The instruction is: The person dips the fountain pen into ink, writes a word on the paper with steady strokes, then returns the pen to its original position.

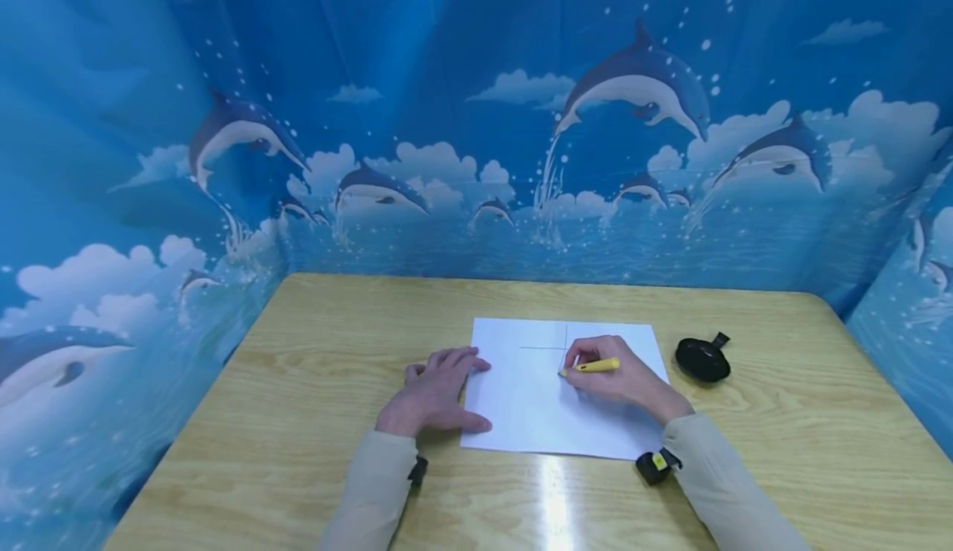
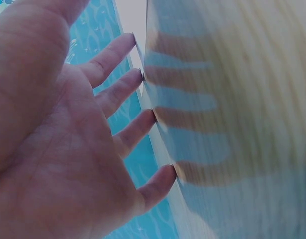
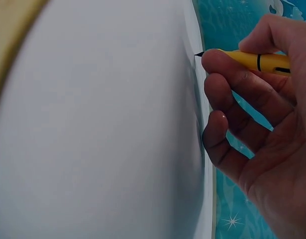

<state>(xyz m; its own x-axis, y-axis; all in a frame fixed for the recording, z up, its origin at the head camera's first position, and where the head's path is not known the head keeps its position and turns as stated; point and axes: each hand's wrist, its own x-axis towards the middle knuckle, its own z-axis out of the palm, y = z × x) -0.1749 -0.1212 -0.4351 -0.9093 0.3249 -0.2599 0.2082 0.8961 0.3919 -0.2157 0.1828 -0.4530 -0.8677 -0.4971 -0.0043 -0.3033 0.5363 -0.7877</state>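
The pen point(image 1: 606, 364) is yellow, with a black ring around its body, a dark slot-like mark behind this ring, and a thin dark tip. It is above the right half of a white sheet of paper point(image 1: 514, 398), its tip at the surface of the sheet. On the paper there are two thin dark lines: a horizontal one, which reaches to an upright one in the upper part. The sheet lies flat on the wood-patterned bench point(image 1: 313, 369), and a small black pan point(image 1: 703, 361) stands near its right edge.

The right hand point(image 1: 629, 379) pinches the pen between thumb and forefinger, the other fingers bent below, beside the paper's surface. The left hand point(image 1: 438, 394) holds nothing; its fingers are spread, with thumb and forefinger over the left edge of the sheet and the other fingertips on the bench.

The right fingers cover the lower part of the upright line, so I cannot tell where it ends. In the left wrist view the thumb is cut off by the top border. In the right wrist view the pen's rear end is out of the frame.
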